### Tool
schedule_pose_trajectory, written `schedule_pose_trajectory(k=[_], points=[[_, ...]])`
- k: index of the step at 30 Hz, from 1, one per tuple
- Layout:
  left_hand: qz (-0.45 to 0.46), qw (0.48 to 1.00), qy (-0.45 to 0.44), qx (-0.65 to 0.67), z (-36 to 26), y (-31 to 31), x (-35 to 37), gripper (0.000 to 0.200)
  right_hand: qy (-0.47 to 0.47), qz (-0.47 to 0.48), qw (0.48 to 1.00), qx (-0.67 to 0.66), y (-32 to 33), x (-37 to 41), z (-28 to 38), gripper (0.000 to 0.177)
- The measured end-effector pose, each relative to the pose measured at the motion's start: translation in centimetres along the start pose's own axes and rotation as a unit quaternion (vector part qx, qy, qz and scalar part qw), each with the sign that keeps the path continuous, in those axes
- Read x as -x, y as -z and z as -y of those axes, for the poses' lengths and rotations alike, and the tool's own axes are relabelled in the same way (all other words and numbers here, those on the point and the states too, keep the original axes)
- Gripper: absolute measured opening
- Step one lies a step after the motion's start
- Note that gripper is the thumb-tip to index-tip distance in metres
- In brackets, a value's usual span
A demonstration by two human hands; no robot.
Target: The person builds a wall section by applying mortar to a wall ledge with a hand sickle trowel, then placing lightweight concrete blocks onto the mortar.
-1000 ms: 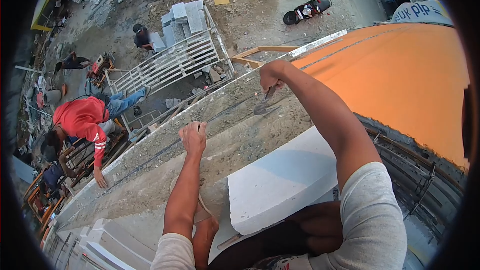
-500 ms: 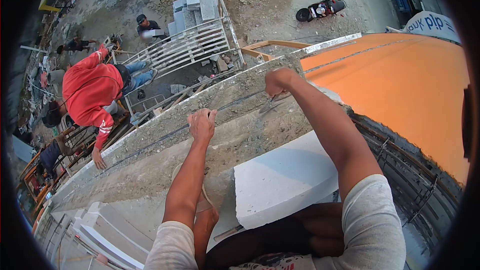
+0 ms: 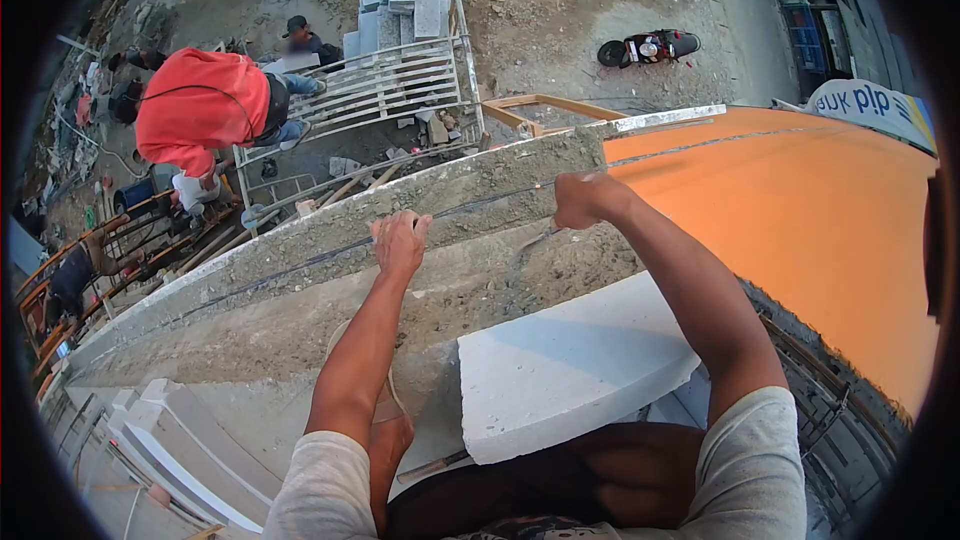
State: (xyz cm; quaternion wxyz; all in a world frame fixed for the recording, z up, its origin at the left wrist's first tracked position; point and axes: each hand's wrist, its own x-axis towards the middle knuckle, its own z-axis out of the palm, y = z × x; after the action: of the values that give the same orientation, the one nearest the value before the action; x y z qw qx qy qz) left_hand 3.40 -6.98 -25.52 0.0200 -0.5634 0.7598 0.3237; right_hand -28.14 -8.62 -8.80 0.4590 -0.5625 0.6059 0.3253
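Note:
My left hand [image 3: 400,242] is closed, its fingers curled over a thin dark steel bar [image 3: 480,203] that runs along the top of the rough concrete wall. In my right hand [image 3: 584,200], a fist to the right, is a trowel [image 3: 521,257]; its thin neck and blade point down-left over the grey mortar [image 3: 560,268]. The handle is hidden in the fist. Below my right forearm, a large white lightweight block [image 3: 575,365] lies near my lap, apart from both hands.
Beyond the wall edge, a person in a red top [image 3: 205,105] leans by scaffolding. A slatted metal platform [image 3: 390,90] bears stacked blocks [image 3: 405,10], with another person behind it. An orange sheet [image 3: 770,200] spans the right; a motorcycle [image 3: 648,47] stands below.
The person in red has drawn an arm back from the wall and bent away. My right hand and trowel sit slightly lower in view; both grips look the same.

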Motion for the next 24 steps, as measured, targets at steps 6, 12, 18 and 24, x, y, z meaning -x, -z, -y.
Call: schedule_pose_trajectory(k=[6,12,18,24], points=[[-0.004,1.0,-0.006,0.008,-0.7,1.2,1.1,0.032,-0.067,-0.007,0.996,-0.05,-3.4,-7.0,1.3,0.025],[0.018,1.0,0.018,0.001,-0.6,0.8,0.4,0.034,-0.032,0.112,0.993,0.032,4.5,2.8,2.8,0.028],[0.018,1.0,0.016,0.015,-0.1,0.0,0.3,0.034,-0.045,0.03,0.997,-0.056,-1.4,-1.9,0.5,0.03],[0.025,0.999,0.015,0.014,-0.3,0.5,1.2,0.034,-0.064,0.016,0.997,-0.025,-4.6,-7.3,1.9,0.026]])
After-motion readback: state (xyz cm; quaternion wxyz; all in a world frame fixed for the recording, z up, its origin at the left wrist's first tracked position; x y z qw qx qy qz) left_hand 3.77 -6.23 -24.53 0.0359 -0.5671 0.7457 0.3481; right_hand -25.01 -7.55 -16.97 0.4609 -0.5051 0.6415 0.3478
